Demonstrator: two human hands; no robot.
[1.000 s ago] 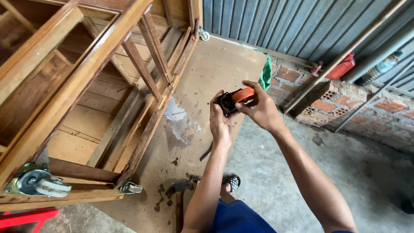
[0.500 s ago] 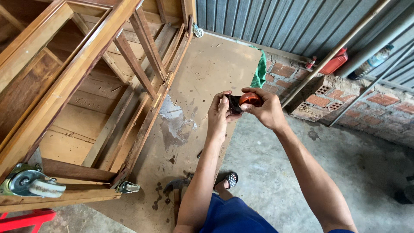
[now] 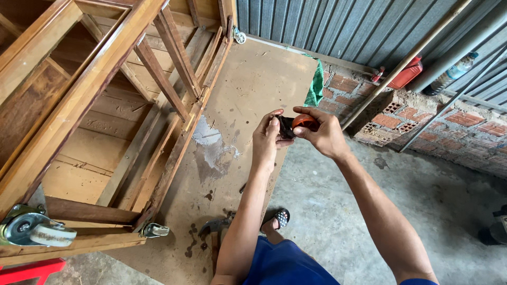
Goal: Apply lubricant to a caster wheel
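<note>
A board (image 3: 248, 95) lies on a concrete floor (image 3: 338, 211), with a corrugated metal wall (image 3: 327, 24) and a low brick wall (image 3: 422, 124) behind. A wooden frame (image 3: 105, 100) on casters (image 3: 37, 229) fills the left side. A hammer (image 3: 214, 227) lies near the person's foot. The 2 hands meet above the board's edge: the left hand (image 3: 266, 140) and right hand (image 3: 322, 132) both grip a small orange-and-black tool (image 3: 296, 125) held between them.

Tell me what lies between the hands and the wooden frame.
In the head view, only a stained plywood sheet separates the hands from the wooden frame.
</note>
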